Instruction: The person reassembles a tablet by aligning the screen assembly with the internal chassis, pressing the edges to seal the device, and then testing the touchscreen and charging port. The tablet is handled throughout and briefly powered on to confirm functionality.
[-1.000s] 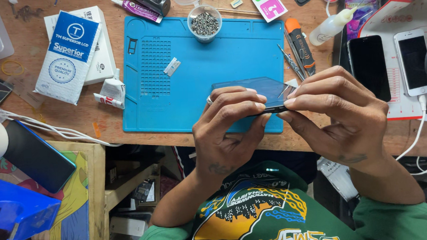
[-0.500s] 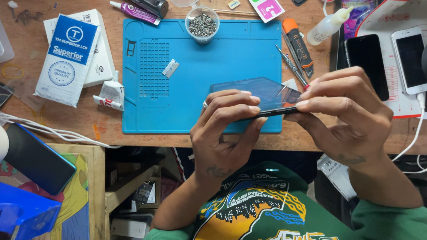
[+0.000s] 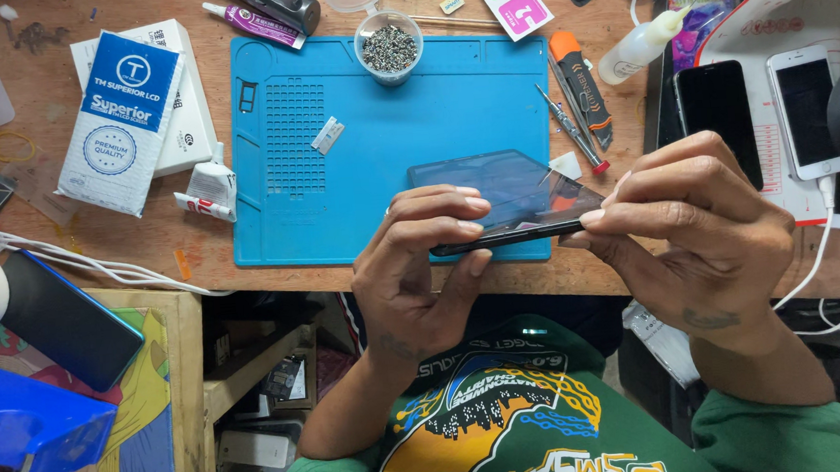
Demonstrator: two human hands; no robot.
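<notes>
Both hands hold a dark phone [image 3: 506, 200] between them, just above the near edge of a blue work mat [image 3: 385, 160] on the wooden table [image 3: 66, 241]. Left hand [image 3: 423, 275] wraps the phone's left end, its fingertips curled over the glass and the thumb underneath. Right hand [image 3: 696, 231] pinches the right end, fingers bent over the top edge and the thumb pressed against the near side. Held nearly flat, the phone tilts slightly with its screen facing up. On the mat's far edge stands a small clear cup of screws [image 3: 388, 46], and a little silver part [image 3: 327, 135] lies near the mat's middle. Right of the mat lie an orange-and-black tool [image 3: 582, 82] and a thin screwdriver [image 3: 570, 132], side by side. Farther right, a black phone [image 3: 717, 117] and a white phone [image 3: 805, 110] rest next to each other on a white sheet. Left of the mat sit a blue-and-white box [image 3: 121, 114] and a small white tube [image 3: 208, 190]. A purple tube [image 3: 252, 23] lies at the far edge, and a clear squeeze bottle [image 3: 638, 48] lies far right of the mat.
</notes>
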